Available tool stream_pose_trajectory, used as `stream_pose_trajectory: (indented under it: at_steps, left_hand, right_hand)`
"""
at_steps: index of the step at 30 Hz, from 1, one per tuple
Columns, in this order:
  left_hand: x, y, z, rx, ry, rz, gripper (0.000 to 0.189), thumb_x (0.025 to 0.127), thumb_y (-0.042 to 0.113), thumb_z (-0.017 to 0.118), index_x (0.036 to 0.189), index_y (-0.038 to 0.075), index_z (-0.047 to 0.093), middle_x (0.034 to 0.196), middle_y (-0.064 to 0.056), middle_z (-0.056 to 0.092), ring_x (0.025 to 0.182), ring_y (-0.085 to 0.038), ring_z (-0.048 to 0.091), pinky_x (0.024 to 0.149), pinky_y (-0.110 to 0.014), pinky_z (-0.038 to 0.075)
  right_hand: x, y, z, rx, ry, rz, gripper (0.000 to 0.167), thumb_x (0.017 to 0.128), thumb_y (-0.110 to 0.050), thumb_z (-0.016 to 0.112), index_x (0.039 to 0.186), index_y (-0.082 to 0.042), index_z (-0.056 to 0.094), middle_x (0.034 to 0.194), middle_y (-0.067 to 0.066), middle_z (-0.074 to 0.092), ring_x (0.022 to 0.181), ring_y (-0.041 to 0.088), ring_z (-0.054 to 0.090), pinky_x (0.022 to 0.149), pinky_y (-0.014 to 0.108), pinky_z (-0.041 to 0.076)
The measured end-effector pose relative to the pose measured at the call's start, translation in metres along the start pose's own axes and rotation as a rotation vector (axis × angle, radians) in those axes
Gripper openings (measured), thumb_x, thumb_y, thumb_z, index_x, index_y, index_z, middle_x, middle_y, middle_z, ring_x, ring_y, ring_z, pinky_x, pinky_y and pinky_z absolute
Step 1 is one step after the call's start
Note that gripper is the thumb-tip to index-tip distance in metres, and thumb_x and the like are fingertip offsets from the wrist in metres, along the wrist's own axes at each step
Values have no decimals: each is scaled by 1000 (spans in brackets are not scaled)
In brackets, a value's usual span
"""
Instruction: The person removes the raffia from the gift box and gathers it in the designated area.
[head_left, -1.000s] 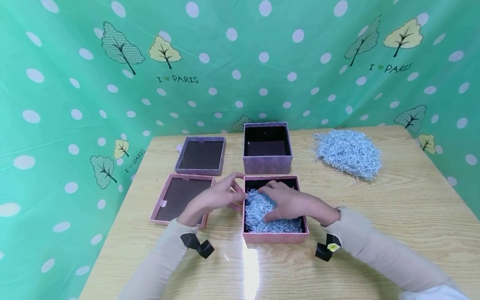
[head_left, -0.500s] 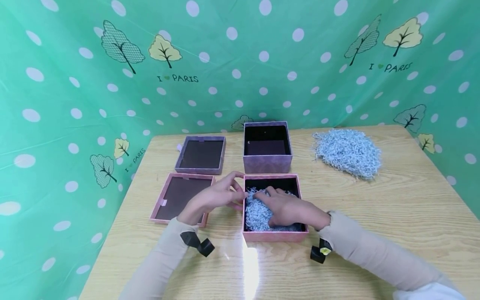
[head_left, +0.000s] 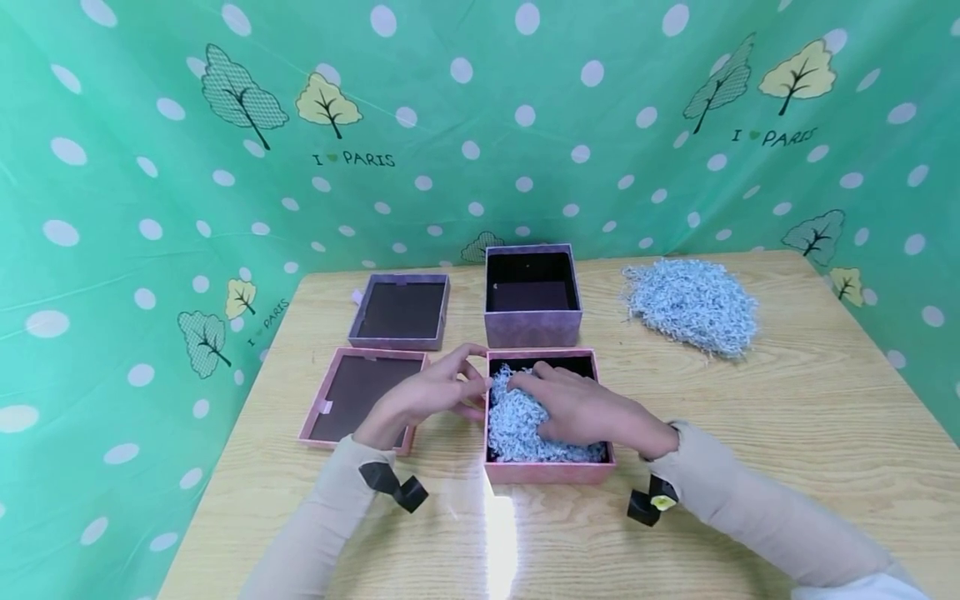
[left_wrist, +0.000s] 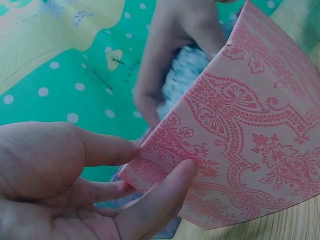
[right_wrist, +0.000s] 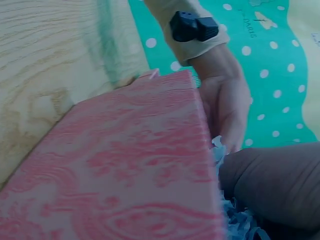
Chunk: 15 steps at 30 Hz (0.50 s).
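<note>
A pink patterned gift box (head_left: 551, 473) stands before me, its black inside partly filled with pale blue shredded paper (head_left: 513, 425). My right hand (head_left: 577, 406) reaches into it, fingers and thumb bent around some of the shreds; the fingertips are hidden in the paper. At the left wall, my left hand (head_left: 442, 385) holds the box, thumb at the rim and fingers against the outside. The left wrist view shows this left hand (left_wrist: 90, 185) on the patterned wall (left_wrist: 240, 135). In the right wrist view the near wall (right_wrist: 125, 170) hides most of the inside.
A purple open box (head_left: 532, 328) stands behind the pink one. To the left lie a pink lid (head_left: 363, 398) and a purple lid (head_left: 401, 308), inside up. A loose heap of blue shredded paper (head_left: 693, 304) lies at back right on the wooden table (head_left: 750, 433).
My right hand moves about within the box, shifting left and then back a little, and the shreds under it are rearranged. The left hand keeps its place at the wall.
</note>
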<state>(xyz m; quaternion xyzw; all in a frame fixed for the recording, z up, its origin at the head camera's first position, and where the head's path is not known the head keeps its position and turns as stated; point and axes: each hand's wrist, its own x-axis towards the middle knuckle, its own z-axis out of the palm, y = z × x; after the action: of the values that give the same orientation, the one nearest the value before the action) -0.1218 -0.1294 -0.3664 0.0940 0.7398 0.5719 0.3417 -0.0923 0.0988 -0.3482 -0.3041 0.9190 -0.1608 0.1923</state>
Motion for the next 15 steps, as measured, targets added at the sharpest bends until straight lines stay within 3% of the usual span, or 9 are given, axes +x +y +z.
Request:
stream_pose_trajectory:
  at_steps: [3, 8, 15]
  left_hand:
    - [1, 0, 0, 1, 5, 1, 49, 99, 10, 51, 142, 10, 28, 104, -17, 47, 98, -41, 61, 81, -44, 58]
    - [2, -1, 0, -16, 8, 4, 48, 98, 5, 48, 142, 8, 28, 103, -16, 46, 93, -36, 61, 83, -47, 57]
    - [0, 0, 2, -13, 20, -2, 51, 96, -3, 43, 142, 7, 26, 103, -16, 44, 91, -34, 63, 83, -45, 57]
  right_hand:
    - [-5, -1, -10, 24, 12, -8, 61, 83, -11, 70, 136, -24, 44, 118, 5, 50, 87, 18, 52, 67, 31, 47]
    - [-14, -2, -27, 83, 31, -8, 63, 83, -8, 67, 139, -23, 42, 124, 5, 49, 82, 16, 51, 64, 28, 45]
    - [-27, -2, -47, 122, 116, -46, 66, 80, -6, 68, 139, -21, 42, 126, 6, 48, 82, 17, 51, 64, 26, 47]
